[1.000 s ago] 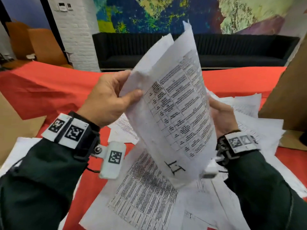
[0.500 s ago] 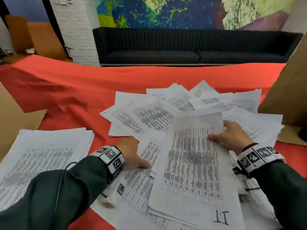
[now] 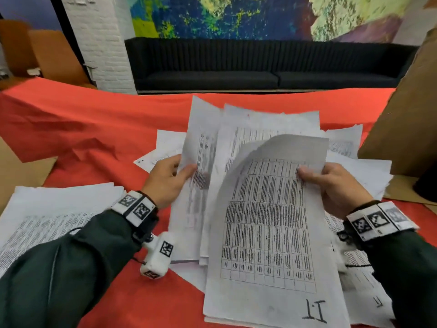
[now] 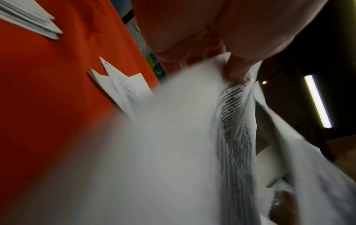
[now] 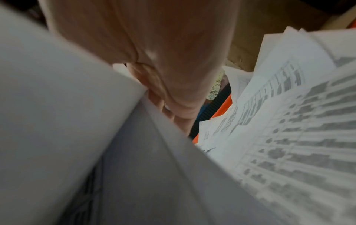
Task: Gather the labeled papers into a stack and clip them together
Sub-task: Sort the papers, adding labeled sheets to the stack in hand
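A sheaf of printed papers (image 3: 264, 209) is lifted off the red tablecloth (image 3: 94, 129) in the middle of the head view. Its top sheet carries a table and a handwritten label (image 3: 315, 310) at the near corner. My left hand (image 3: 169, 178) grips the sheaf's left edge, thumb on top. My right hand (image 3: 331, 183) grips the right edge of the top sheets. In the left wrist view the thumb (image 4: 238, 71) pinches the papers (image 4: 192, 137). The right wrist view shows my right hand (image 5: 169, 94) curled round a paper edge (image 5: 96, 121). No clip is visible.
A separate neat pile of papers (image 3: 47, 216) lies at the near left. Loose sheets (image 3: 350, 171) remain under and to the right of the sheaf. A brown cardboard panel (image 3: 402, 119) stands at the right. A black sofa (image 3: 260, 67) is beyond the table.
One second ago a labeled sheet was held upright in both hands, then laid on the spread. Now both hands have gathered the spread sheets into a sheaf and lifted it.
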{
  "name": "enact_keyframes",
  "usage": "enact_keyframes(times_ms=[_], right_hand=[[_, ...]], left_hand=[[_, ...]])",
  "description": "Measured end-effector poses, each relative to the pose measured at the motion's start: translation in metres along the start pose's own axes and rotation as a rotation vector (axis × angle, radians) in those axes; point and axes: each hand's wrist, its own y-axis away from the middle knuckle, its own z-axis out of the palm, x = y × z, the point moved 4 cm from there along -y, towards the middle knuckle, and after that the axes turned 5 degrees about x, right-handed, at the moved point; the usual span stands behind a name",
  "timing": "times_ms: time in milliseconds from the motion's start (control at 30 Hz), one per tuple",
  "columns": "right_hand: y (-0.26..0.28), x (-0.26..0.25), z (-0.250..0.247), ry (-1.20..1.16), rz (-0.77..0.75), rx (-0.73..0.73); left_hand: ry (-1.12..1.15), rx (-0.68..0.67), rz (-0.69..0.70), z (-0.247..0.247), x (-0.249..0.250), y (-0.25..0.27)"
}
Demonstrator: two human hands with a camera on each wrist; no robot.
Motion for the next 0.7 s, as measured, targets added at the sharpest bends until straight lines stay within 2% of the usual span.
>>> enact_keyframes(times_ms=[100,167,233,300,400,467,533,600,667,700], right_hand=[[0.0,-0.009,0.021,-0.074,-0.003,0.002],[0.0,-0.016,0.035,-0.098,-0.025,0.03],[0.001,-0.024,0.044,-0.083,-0.08,0.075],[0.0,-0.033,0.047,-0.058,-0.174,0.127],[-0.001,-0.062,0.042,0.071,-0.456,0.355],[0.005,-0.088,0.048,0.213,-0.705,0.475],[0.016,-0.11,0.064,0.311,-0.925,0.508],[0.029,-0.124,0.082,0.294,-1.094,0.47],[0.034,-0.123,0.09,0.268,-1.139,0.438],[0.032,-0.115,0.089,0.248,-1.099,0.43]], left_hand=[[0.191,-0.141,0.089,0.013,0.032,0.007],[0.268,-0.242,0.077,0.019,0.05,0.015],[0.276,-0.253,0.071,0.022,0.058,0.017],[0.321,-0.182,0.067,0.019,0.069,0.017],[0.547,-0.178,0.021,0.016,0.091,0.015],[0.46,-0.12,0.202,0.012,0.111,0.013],[0.235,0.047,0.383,0.009,0.129,0.01],[0.217,0.199,0.433,0.007,0.137,0.004],[0.328,0.252,0.415,0.008,0.133,0.001],[0.366,0.254,0.404,0.009,0.129,0.001]])
